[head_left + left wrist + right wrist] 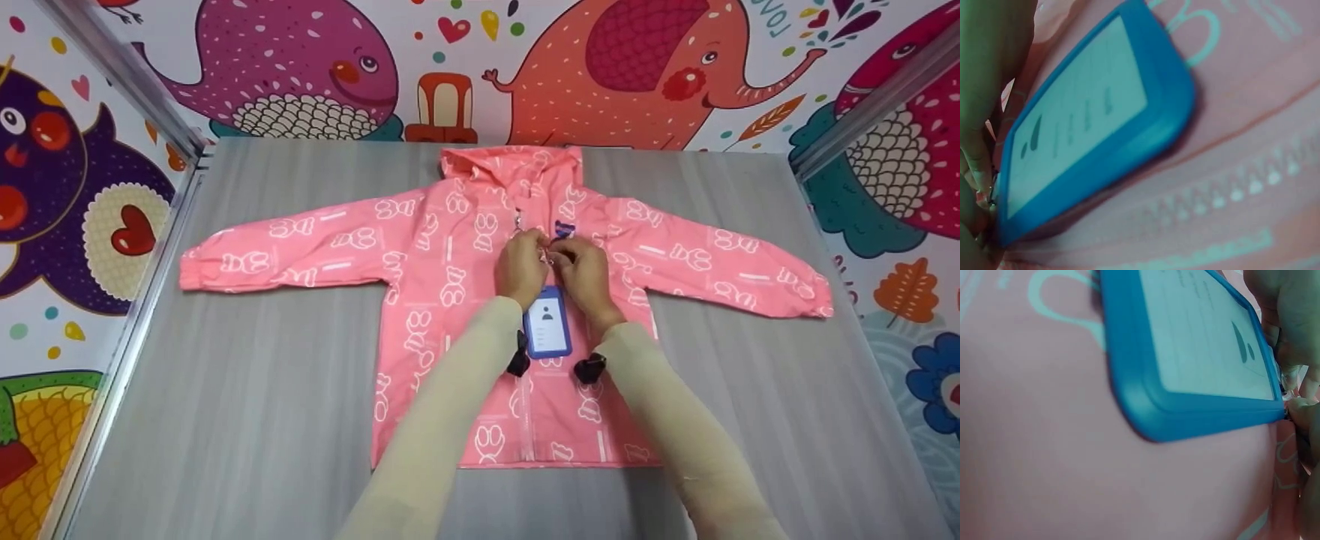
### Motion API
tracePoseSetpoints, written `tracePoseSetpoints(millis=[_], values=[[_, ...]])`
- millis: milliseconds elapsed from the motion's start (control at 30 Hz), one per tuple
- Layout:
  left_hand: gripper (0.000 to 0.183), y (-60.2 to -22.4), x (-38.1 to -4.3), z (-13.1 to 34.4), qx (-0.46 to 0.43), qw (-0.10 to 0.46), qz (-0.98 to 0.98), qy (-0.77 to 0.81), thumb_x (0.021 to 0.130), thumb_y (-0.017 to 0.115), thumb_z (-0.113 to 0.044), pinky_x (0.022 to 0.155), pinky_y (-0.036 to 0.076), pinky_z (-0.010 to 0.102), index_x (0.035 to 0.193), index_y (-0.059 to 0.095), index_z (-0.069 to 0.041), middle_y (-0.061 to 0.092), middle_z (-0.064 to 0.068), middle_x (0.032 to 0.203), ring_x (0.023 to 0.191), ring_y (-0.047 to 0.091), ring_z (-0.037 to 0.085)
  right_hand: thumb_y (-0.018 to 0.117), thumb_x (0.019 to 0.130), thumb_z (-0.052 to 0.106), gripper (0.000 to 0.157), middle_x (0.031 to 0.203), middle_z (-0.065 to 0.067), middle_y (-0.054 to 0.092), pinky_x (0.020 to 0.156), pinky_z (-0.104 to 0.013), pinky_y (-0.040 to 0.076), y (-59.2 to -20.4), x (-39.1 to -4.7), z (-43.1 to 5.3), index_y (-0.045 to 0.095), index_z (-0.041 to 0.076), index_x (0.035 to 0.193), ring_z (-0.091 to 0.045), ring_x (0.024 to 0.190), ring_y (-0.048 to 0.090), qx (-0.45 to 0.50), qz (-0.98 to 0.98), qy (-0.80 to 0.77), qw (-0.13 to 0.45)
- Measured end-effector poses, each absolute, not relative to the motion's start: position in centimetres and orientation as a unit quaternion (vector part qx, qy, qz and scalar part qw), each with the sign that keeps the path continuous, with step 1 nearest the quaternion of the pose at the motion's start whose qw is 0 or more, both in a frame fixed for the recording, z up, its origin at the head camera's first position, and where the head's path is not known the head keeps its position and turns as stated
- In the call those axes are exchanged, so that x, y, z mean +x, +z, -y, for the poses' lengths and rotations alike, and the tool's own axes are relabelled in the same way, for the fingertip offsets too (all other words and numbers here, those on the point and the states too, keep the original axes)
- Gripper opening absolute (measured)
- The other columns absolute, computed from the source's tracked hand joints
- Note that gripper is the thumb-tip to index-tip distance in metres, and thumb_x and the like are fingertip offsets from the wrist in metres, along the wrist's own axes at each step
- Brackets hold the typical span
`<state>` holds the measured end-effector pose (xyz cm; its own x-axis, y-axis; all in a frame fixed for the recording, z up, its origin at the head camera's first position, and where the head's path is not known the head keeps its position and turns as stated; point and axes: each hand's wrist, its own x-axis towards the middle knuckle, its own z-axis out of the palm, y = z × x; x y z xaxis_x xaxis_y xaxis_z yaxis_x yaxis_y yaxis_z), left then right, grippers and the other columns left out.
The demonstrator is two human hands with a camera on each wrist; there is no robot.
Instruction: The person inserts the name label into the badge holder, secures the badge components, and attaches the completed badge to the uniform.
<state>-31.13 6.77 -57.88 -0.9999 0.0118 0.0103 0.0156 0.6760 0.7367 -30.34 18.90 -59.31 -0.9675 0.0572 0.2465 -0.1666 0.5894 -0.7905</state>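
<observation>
A pink child's jacket with white printed figures lies face up, sleeves spread to both sides. On its front rests a blue-framed badge holder with a white card. My left hand and right hand meet just above the badge, fingers curled in and fingertips together. Between them they pinch the small metal clip at the badge's top end, close over the jacket's chest. The fingers hide most of the clip. Both wrist views show the badge holder from below, its top end at the fingertips.
The jacket lies on a grey wood-grain table. Its zipper runs down beside the badge. A small dark blue patch sits on the chest near the right hand. Cartoon-printed walls stand behind and at both sides.
</observation>
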Motion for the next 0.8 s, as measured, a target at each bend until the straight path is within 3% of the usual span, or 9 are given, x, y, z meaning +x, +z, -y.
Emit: tracePoseSetpoints(millis=[333,500,800], values=[[0.039,-57.92,-30.99,-6.6,-0.016,0.008,0.91,-0.414,0.08,0.068,0.003,0.084,0.055,0.033,0.112,0.068,-0.019,0.072,0.0,0.106,0.096,0.067,0.018,0.07,0.087,0.001,0.008,0.092,-0.019,0.073,0.082,-0.034,0.051,-59.43,-30.17,-18.61,0.076,-0.001,0.091,-0.03,0.088,0.065,-0.007,0.872,0.472,0.13],[0.043,-57.82,-30.95,-6.59,-0.029,0.002,0.912,-0.408,0.079,0.066,0.005,0.081,0.055,0.034,0.115,0.069,-0.019,0.072,0.001,0.107,0.096,0.067,0.019,0.069,0.086,-0.002,0.008,0.09,-0.019,0.074,0.079,-0.025,0.049,-59.4,-30.27,-18.58,0.077,-0.003,0.088,-0.027,0.087,0.066,-0.007,0.867,0.48,0.137],[0.036,-57.97,-31.2,-6.83,-0.028,0.013,0.918,-0.395,0.079,0.067,0.003,0.084,0.056,0.036,0.109,0.073,-0.016,0.072,0.003,0.106,0.097,0.069,0.022,0.069,0.087,0.001,0.009,0.092,-0.017,0.076,0.076,-0.016,0.048,-59.37,-30.45,-18.54,0.078,-0.001,0.089,-0.024,0.087,0.068,-0.021,0.863,0.49,0.125]])
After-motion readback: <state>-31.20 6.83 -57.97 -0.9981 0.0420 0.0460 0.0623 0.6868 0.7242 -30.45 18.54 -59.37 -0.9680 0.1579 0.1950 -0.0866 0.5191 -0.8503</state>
